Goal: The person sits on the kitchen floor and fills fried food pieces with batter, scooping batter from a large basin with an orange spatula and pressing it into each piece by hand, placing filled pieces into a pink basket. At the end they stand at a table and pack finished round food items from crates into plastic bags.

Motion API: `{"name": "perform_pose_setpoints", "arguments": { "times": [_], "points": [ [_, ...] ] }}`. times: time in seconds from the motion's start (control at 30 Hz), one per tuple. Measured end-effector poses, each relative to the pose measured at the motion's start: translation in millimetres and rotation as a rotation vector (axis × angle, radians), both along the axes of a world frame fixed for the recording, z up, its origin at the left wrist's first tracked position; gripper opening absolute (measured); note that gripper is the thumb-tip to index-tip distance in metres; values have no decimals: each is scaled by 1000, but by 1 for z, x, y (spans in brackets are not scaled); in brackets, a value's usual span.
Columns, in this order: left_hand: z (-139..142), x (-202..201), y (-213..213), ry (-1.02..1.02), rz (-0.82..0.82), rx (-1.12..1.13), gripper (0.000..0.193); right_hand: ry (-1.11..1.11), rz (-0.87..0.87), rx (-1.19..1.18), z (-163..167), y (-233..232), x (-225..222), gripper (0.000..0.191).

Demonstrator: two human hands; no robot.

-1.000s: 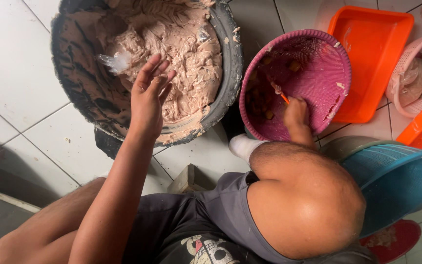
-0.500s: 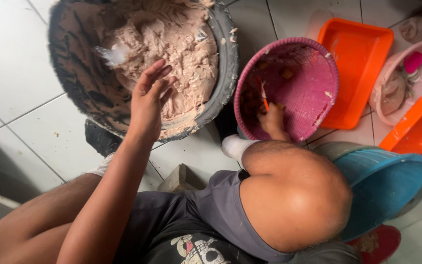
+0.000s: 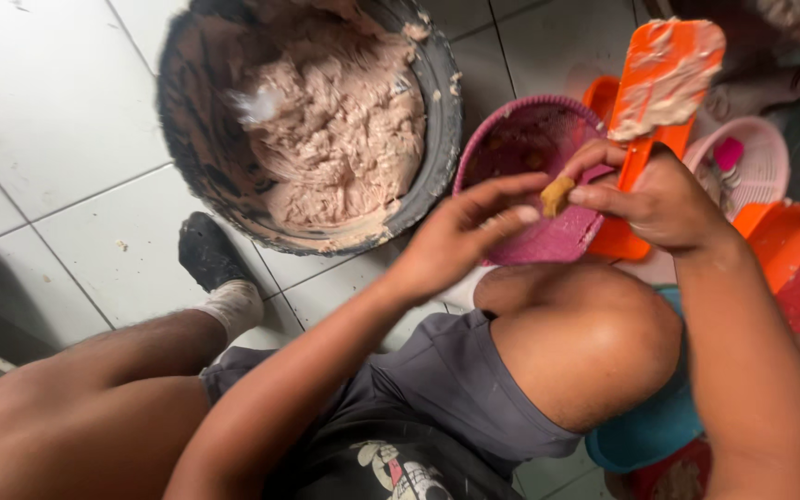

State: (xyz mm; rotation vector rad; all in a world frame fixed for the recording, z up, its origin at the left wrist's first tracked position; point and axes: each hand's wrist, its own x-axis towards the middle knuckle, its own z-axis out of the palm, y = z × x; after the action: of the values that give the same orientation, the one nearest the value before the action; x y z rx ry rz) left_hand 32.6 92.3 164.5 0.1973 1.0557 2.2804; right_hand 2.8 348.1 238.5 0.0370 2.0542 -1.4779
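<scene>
Left hand (image 3: 460,236) off paste; right hand (image 3: 659,199) lifted orange scraper (image 3: 664,79) (paste-coated).

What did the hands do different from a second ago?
The left hand left the big black tub of pinkish paste and came across to the right hand, which rose from the purple woven basket holding a small yellowish-brown piece and an orange flat spatula. Tub and basket stayed put.

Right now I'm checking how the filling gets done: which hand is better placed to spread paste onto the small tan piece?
Probably the right hand: it holds the orange spatula, already loaded with pinkish paste, and pinches the small tan piece. The left hand is empty, fingers open beside the piece.
</scene>
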Motion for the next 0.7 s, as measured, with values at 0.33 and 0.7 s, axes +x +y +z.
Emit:
{"name": "perform_pose_setpoints", "arguments": {
  "times": [0.33, 0.7],
  "points": [
    [33, -7, -42, -87, 424, -9, 26, 429, 32, 157, 46, -136, 4, 30],
    [-90, -68, -134, -2, 1117, -357, 9, 358, 238, 673, -102, -179, -59, 36]
  ]
}}
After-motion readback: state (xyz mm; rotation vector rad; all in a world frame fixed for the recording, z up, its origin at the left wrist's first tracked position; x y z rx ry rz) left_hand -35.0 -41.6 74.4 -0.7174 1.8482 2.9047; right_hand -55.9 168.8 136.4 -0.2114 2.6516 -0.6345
